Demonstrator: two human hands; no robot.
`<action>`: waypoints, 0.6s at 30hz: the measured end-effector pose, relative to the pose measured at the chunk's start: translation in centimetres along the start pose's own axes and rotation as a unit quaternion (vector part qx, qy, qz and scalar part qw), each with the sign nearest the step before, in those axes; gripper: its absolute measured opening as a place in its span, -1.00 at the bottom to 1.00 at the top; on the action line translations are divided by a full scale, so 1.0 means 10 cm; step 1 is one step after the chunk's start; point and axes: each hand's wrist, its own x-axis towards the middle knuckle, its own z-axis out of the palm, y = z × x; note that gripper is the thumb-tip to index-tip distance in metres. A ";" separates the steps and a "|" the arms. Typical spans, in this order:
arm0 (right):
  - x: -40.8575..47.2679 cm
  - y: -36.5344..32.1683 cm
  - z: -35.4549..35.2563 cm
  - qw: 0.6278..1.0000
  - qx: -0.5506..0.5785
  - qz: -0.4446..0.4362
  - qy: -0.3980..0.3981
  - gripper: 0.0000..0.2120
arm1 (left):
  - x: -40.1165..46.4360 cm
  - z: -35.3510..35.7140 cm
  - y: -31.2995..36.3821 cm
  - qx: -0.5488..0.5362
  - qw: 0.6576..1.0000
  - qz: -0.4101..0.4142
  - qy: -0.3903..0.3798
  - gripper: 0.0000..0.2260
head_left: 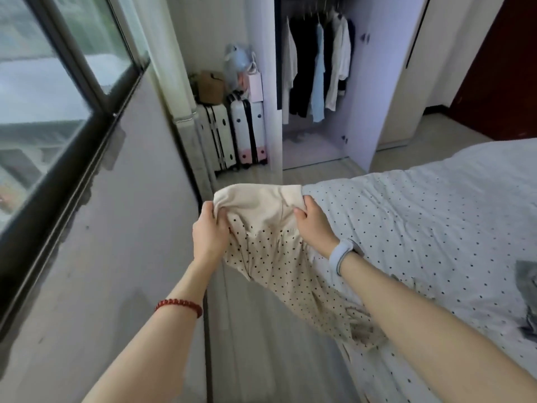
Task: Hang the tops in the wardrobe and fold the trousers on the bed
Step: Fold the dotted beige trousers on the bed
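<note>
Cream fabric with black dots forms the garment (270, 257) held up between both hands at the edge of the bed (421, 216). The left hand (210, 231) grips the plain cream upper band at its left side, fingers curled into the cloth and thumb on top. The right hand (312, 225) pinches the same band at its right side, thumb in front and fingers behind. Both forearms extend forward; the left wrist carries a red bead bracelet (178, 306), the right a pale wristband (344, 254). The lower part of the garment trails down and back onto the bed, beneath the right forearm. The wardrobe (316, 82) stands open ahead, with white, dark and light blue tops hanging on its rail. Two suitcases (232, 135) stand just left of the wardrobe, with bags stacked on top. The bed carries a white dotted cover; a grey item (527, 301) lies at its right edge. A dark-framed window (58, 82) fills the left side above a grey wall panel.
</note>
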 end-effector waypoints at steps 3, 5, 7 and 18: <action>0.32 -0.55 -0.17 0.995 0.056 -0.053 0.058 -0.92 | 0.43 -0.16 0.55 -0.056 0.996 0.052 0.047 -0.83; 0.52 -0.93 -0.35 0.988 0.084 -0.093 0.094 -0.91 | 0.70 -0.29 0.94 -0.084 0.990 0.090 0.072 -0.85; 0.71 -1.33 -0.59 0.977 0.106 -0.135 0.128 -0.92 | 0.93 -0.45 1.37 -0.120 0.977 0.139 0.105 -0.86; 1.01 -2.64 -1.84 0.888 0.182 -0.329 0.265 -0.88 | 1.43 -1.09 2.87 -0.229 0.901 0.332 0.159 -0.95</action>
